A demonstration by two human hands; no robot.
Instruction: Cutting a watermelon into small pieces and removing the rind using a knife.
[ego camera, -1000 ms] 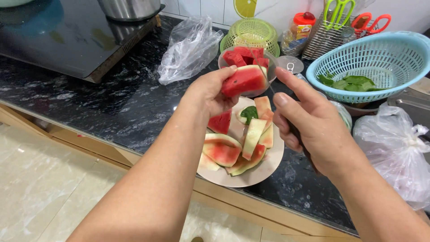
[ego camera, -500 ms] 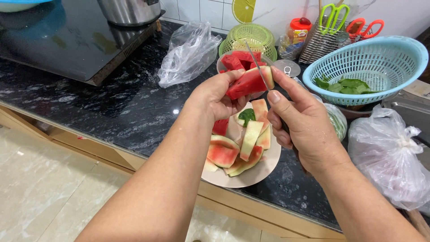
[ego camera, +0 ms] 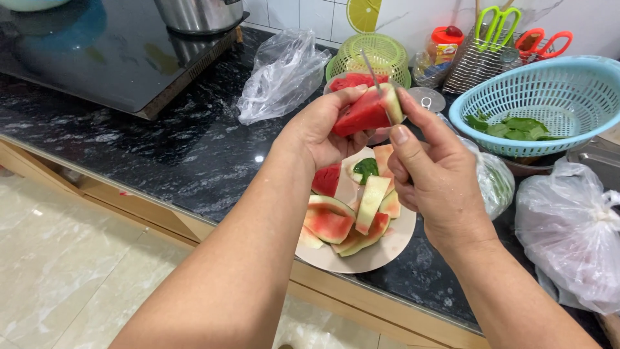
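My left hand (ego camera: 318, 132) grips a red watermelon wedge (ego camera: 363, 111) with a pale green rind, held above the counter. My right hand (ego camera: 434, 178) holds a small knife (ego camera: 375, 79) whose thin blade cuts into the wedge along the rind, tip pointing up. Directly below them sits a round beige plate (ego camera: 381, 253) piled with several cut rind pieces and a whole red chunk. A glass bowl (ego camera: 352, 81) with peeled red watermelon pieces shows just behind the wedge.
On the black stone counter (ego camera: 194, 155) lie a crumpled clear bag (ego camera: 281, 74), a green basket (ego camera: 371, 55), a blue colander (ego camera: 555, 103) with green leaves, a white plastic bag (ego camera: 571, 232), a scissor rack (ego camera: 491, 48) and an induction hob (ego camera: 97, 52) with a pot.
Both hands rose and came closer together. The knife blade has gone into the wedge beside the rind, where earlier my right hand was only approaching it.
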